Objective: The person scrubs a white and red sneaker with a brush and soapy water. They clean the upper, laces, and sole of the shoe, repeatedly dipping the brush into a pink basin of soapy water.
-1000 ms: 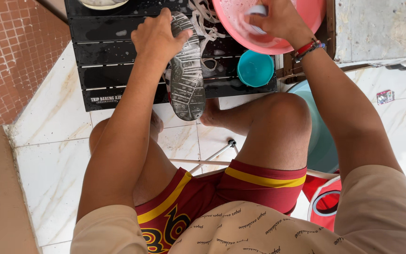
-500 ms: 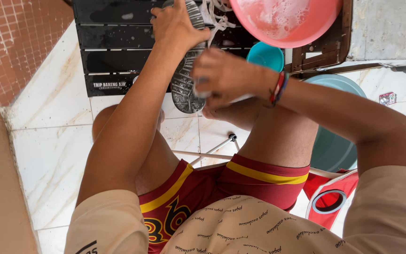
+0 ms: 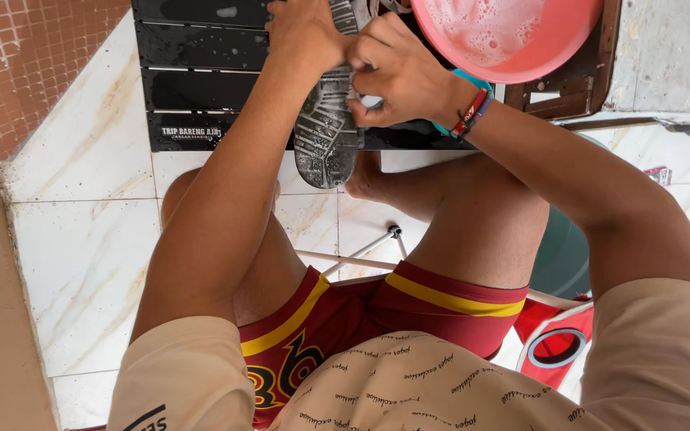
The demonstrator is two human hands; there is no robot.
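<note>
Shoe [image 3: 326,136] sits top centre of the frame, sole up, wet and soapy, toe end pointing down toward your knees and hanging off the front edge of the black slatted table [image 3: 201,88]. Your left hand [image 3: 303,32] is clamped around the upper end of it, fingers curled over the side, so it's got a proper grip on the shoe. Your right hand [image 3: 397,72] is right beside it, fingers bunched tight and pressed against the shoe's right edge about midway along. It looks pinched around something small and pale, but I can't tell what, it's mostly hidden by your fingers. There's a red and blue wristband [image 3: 473,112] on that wrist.

Just right of your hands, at the top of the frame, is a pink basin [image 3: 513,40] with sudsy water in it, resting on the table. A bit of a teal cup [image 3: 477,82] peeks out from behind your right wrist, under the basin's rim.

Lower down it's your knees, red shorts with yellow trim [image 3: 409,307], and the beige shirt filling the bottom. The floor is white marbled tile [image 3: 81,263], with reddish small tiles [image 3: 33,64] in the upper left corner. A dark green bucket [image 3: 561,255] shows behind your right thigh, and a red stool [image 3: 557,347] sits at lower right.
</note>
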